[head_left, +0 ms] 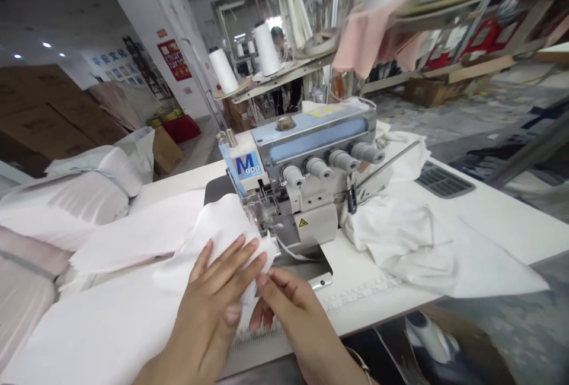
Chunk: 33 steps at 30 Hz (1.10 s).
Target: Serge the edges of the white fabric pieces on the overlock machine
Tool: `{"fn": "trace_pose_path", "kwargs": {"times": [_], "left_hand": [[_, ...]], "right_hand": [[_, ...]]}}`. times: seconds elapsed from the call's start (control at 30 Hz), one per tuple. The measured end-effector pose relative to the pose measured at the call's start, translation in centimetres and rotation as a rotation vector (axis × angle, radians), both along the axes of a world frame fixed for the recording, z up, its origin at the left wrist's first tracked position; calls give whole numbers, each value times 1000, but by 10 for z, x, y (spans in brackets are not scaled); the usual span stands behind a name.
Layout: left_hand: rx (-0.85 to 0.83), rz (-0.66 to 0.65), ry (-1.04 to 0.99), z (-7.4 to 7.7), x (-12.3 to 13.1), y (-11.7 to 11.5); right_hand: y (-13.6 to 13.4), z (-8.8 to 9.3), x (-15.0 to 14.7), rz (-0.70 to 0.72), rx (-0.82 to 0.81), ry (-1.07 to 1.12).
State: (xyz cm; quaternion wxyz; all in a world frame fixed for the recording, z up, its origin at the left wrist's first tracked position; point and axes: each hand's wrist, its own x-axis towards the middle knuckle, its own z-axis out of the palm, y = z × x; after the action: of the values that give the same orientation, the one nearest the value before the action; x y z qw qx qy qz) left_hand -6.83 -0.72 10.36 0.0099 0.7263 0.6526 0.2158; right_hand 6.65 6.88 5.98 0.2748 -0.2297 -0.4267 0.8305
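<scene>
Along the near edge of the white tabletop (382,308), the left hand (213,296) lies spread and the right hand (288,308) pinches narrowly on soft, light, limp-looking white fabric (222,236), best held near its edge, just beside a pale-blue-and-grey overlock sewing machine (311,183) bearing an "M900" badge (247,165).

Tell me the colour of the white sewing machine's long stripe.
Pale blue stripe, best in the head view.
</scene>
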Motion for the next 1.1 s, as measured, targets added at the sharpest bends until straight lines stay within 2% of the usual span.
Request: {"fn": "trace_pose_path", "kwargs": {"times": [0.17, 0.27, 0.37, 0.47, 0.53, 0.67, 0.77, 0.83, 0.9, 0.97, 1.0, 1.07, 1.1], "left_hand": [[-141, 102, -280, 14, -24, 21], [-109, 143, -319, 20, -35, 39], [-49, 177, -384, 17, -42, 47], [41, 195, -417, 6, -42, 36], [104, 186, -350, -3, -37, 21], [167, 204, -75, -19, -20, -9], [296, 270, -14, -34, 11, -13], [360, 207, -68, -40, 41, -6], [347, 27, -99, -34, 69, 0], [299, -124, -111, -16, 84, 0], [252, -119, -156, -7, 84, -3], [238, 100, -294, 5, 74, -13], [260, 219, -351, 5, 68, -19]], "right_hand": [[0, -9, 10, 42, -57, -27], [-1, -15, 16, -4, -51, -83], [-2, -19, 18, -51, -16, -124], [0, -22, 19, -48, 26, -140], [1, -23, 20, -49, 50, -134], [-2, -26, 21, -44, 80, -121], [-3, -22, 23, -31, 42, -68], [2, -13, 27, -35, -42, -22], [12, 1, 34, -73, -96, -31], [22, 15, 41, -140, -64, -77], [26, 20, 45, -165, -31, -94], [24, 21, 52, -132, 5, -136], [18, 16, 56, -79, 17, -169]]}}
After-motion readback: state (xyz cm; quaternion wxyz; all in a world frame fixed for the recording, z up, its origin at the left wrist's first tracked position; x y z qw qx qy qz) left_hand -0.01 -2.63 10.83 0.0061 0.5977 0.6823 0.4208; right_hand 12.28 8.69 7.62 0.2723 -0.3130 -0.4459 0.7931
